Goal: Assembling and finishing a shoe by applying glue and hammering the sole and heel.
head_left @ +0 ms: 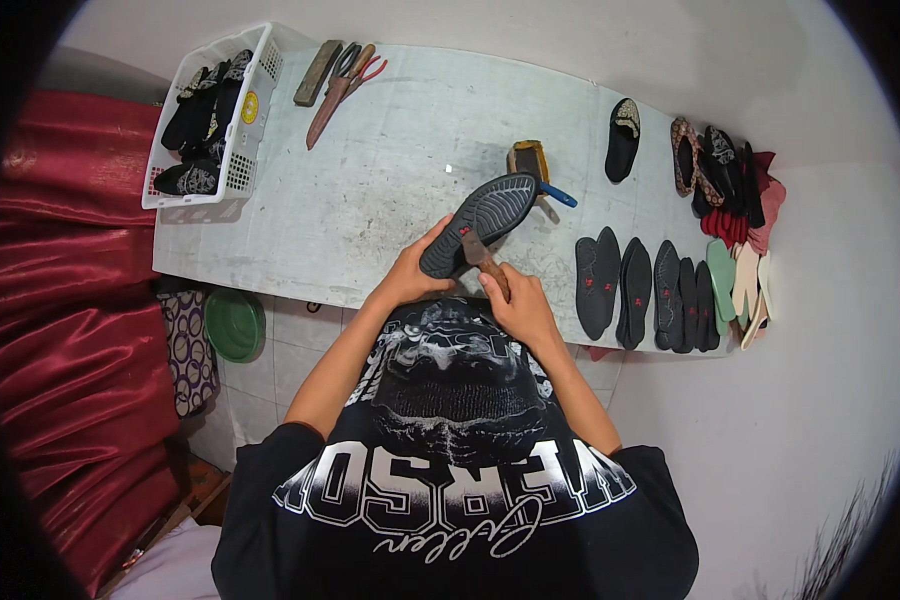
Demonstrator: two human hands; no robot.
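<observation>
In my left hand (410, 272) is a black shoe (498, 207), its ribbed sole turned up and a small red mark near the middle. The fingers wrap around its heel end, over the table's near edge. My right hand (523, 308) is closed round the wooden handle of a hammer (488, 265). The hammer's head lies against or just above the sole; which of the two I cannot tell. Just beyond the toe stands a small yellow-edged container (528, 158), with a blue-handled brush (558, 193) beside it.
Black soles (597, 280) lie in a row at the right, near green and cream insoles (720, 278). Behind them are a single black shoe (623, 140) and patterned shoes (684, 155). A white basket of shoes (268, 60), a knife (328, 117) and red-handled pliers (367, 76) are at far left.
</observation>
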